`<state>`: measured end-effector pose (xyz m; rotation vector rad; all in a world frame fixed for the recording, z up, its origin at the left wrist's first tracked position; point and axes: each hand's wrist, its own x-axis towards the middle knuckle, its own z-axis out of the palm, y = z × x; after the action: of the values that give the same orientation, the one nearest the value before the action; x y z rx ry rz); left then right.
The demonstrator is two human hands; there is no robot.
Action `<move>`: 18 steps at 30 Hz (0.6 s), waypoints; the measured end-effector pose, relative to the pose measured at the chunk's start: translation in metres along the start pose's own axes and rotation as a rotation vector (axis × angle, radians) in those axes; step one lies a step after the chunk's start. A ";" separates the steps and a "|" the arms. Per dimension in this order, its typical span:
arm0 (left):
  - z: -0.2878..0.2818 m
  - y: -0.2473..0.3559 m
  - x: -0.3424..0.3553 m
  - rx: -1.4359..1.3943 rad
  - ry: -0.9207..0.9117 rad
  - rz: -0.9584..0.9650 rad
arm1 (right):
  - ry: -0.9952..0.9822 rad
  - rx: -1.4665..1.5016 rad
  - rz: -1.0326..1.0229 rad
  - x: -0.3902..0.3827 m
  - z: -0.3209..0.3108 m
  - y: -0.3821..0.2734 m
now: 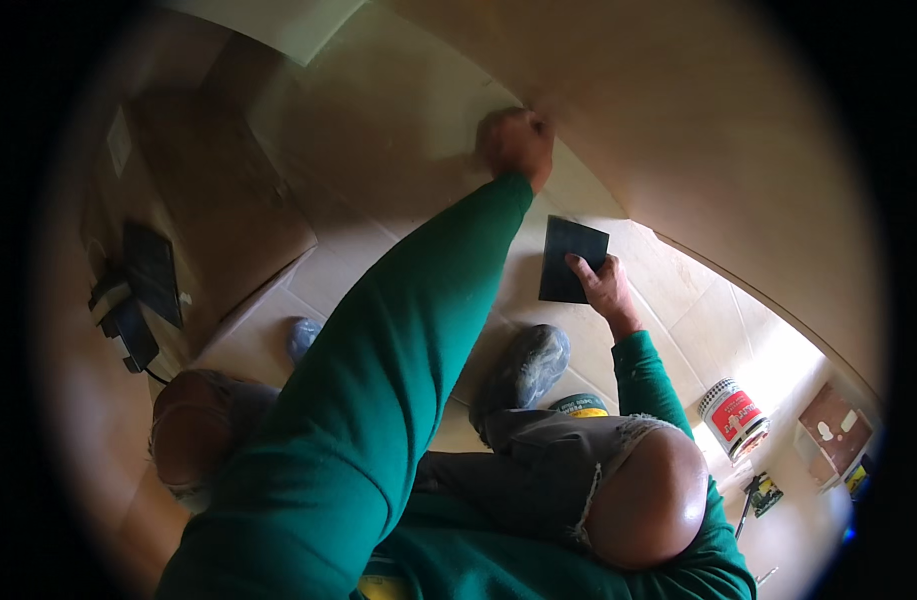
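Note:
My left hand (520, 146) reaches far forward to the foot of the pale wall panel (719, 150), where it meets the tiled floor. Its fingers are closed and slightly blurred, and anything between them is hidden. Nearer and to the right, my right hand (608, 287) grips a thin, dark rectangular sheet (569, 262) by its right edge. The thumb lies on top of the sheet, and the other fingers are mostly hidden beneath. The sheet is held above the floor tiles (679, 290), a little short of the panel.
A red-and-white can (734, 418) stands at the right, near a brown board with white patches (837, 428). My leg partly hides a green-and-yellow tin (581, 404). At the left are a brown box-like piece (209, 190) and a dark object with a cable (139, 290).

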<state>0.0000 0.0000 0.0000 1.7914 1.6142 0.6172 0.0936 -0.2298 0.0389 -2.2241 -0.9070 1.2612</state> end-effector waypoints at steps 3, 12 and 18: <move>-0.008 -0.007 -0.008 -0.044 -0.109 0.054 | 0.018 -0.006 -0.006 -0.001 0.003 0.001; 0.006 -0.009 -0.015 -0.205 0.079 -0.025 | 0.018 0.045 -0.007 0.001 0.004 0.006; 0.007 -0.005 -0.010 -0.184 0.064 -0.029 | -0.010 -0.023 0.035 0.002 -0.002 0.001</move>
<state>0.0003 -0.0107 -0.0079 1.6265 1.5684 0.7902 0.0960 -0.2297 0.0378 -2.2628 -0.8948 1.2844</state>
